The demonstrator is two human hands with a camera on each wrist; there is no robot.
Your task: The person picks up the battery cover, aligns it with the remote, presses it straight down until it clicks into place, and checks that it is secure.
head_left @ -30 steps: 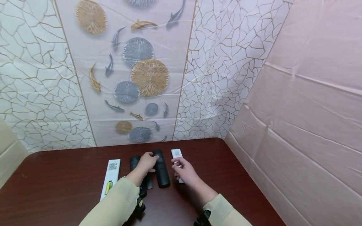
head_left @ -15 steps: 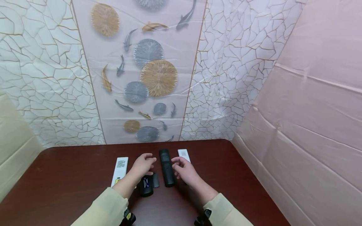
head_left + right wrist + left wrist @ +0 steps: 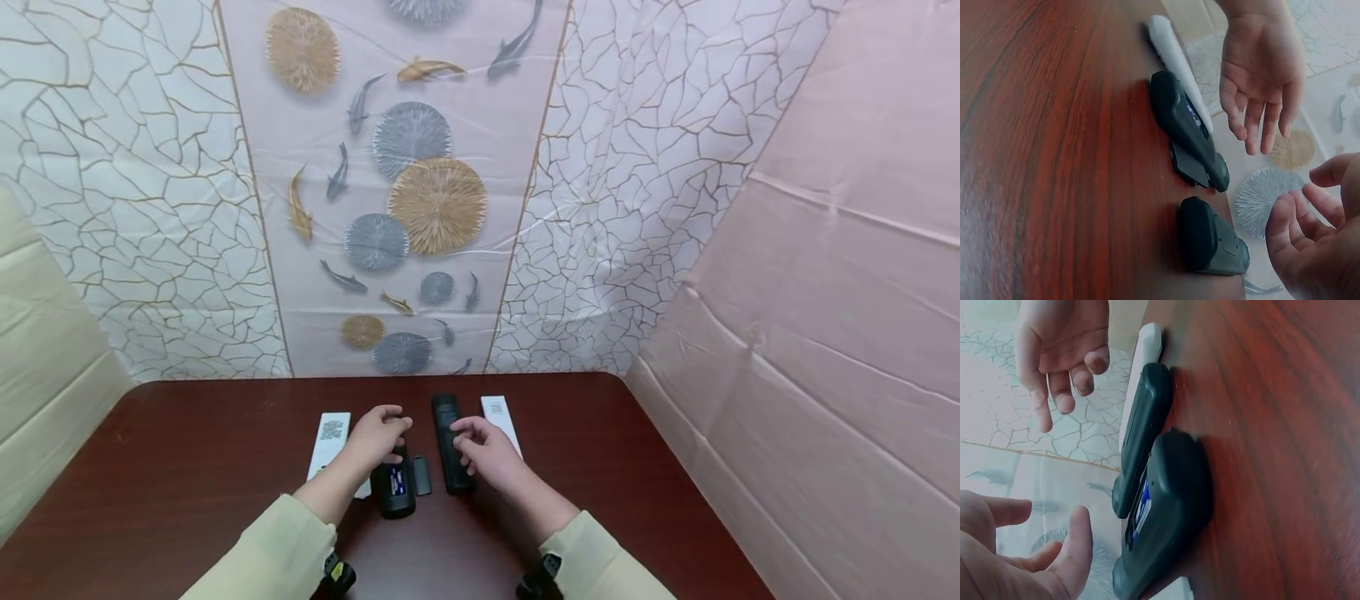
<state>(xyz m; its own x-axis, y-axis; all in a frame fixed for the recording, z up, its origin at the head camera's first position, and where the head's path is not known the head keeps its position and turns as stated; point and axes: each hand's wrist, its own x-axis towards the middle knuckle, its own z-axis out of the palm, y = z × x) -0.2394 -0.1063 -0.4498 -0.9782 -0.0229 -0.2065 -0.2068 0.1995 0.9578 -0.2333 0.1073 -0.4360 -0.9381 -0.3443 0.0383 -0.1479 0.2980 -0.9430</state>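
Beyond the left hand (image 3: 375, 433), to its left: left white remote (image 3: 328, 437), code label at the far end, near end masked by left forearm; small white piece (image 3: 363, 490) showing beside that forearm. Just beyond the right hand (image 3: 486, 450): right white remote (image 3: 501, 414), partly hidden by that hand. Between the hands, nearer the right: closed black remote (image 3: 446, 450), back panel in place, partly behind right fingers. Below the left hand, far end covered from above: open black remote (image 3: 396, 502), battery bay exposed, blue battery (image 3: 397, 481) inside. Just right of that remote: loose battery cover (image 3: 422, 477), dark, flat on the wood. Both hands raised, well apart from each other, fingers loosely bent, thumbs spread from fingertips, holding nothing. Wrist camera, black, under each cuff. Beneath both hands: red-brown wood-grain table (image 3: 225, 467), far corners rounded. Behind: wall cloth (image 3: 437, 206), crackle pattern, central panel of fish and discs. Far right of the right hand: plain pinkish cloth (image 3: 840, 350), creased.
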